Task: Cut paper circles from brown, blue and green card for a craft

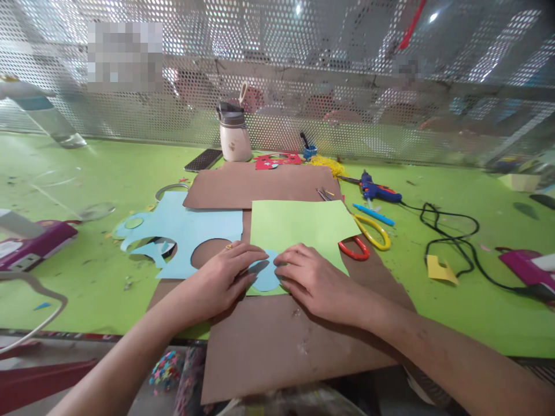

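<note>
A small light blue paper cutout (264,276) lies on the near corner of a light green paper sheet (303,228). My left hand (225,274) presses its fingertips on the cutout's left side. From the right, my right hand (312,277) presses on the cutout and the green sheet. Both sit on a brown cardboard sheet (277,341) over the green table (433,312). A larger light blue sheet (191,228) with round holes cut out lies just left of my left hand.
Scissors with red and yellow handles (366,240), a blue pen (373,215) and a blue glue gun (379,190) with black cord (455,242) lie right of the green sheet. A beige bottle (234,136) and phone (203,160) stand at the back by a perforated metal screen (303,69).
</note>
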`<state>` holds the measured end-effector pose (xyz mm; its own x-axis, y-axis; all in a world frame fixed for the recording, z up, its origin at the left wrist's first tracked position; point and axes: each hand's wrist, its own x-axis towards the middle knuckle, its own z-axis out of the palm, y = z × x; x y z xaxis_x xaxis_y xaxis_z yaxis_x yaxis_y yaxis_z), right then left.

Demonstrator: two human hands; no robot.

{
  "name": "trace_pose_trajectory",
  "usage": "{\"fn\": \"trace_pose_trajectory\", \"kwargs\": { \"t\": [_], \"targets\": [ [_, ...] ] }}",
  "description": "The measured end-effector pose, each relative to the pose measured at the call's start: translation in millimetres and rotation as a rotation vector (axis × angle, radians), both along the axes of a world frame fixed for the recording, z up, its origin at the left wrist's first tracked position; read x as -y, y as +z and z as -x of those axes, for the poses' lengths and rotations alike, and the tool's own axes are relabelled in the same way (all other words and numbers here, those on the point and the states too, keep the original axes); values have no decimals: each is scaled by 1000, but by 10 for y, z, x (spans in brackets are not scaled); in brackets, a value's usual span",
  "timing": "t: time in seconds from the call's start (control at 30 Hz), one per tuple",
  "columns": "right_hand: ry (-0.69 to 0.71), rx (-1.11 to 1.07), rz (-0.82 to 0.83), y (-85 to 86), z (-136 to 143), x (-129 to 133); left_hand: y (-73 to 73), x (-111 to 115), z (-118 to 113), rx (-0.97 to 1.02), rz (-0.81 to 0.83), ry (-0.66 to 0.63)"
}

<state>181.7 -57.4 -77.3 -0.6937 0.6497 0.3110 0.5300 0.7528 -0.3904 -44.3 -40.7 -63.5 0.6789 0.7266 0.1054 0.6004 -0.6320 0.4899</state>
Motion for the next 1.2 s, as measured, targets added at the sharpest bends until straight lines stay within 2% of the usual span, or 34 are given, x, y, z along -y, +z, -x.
{"fn": "trace_pose_trajectory", "kwargs": {
  "t": [0.57, 0.83, 0.93, 1.1, 1.2],
  "targets": [
    [-7, -24, 36, -26, 0, 8, 21, 28, 37, -21, 20, -18],
    [-11, 6, 48, -23, 2, 10, 32, 26, 33, -39, 43, 18],
    [-15, -2, 53, -16, 8, 15, 27, 2, 93, -9, 57, 71],
    [-18, -9, 47, -23, 5, 34, 11, -57, 197, 170, 69, 289],
    [-22, 4, 40, -38, 5, 39, 19, -64, 177, 177, 41, 256]
  ]
}}
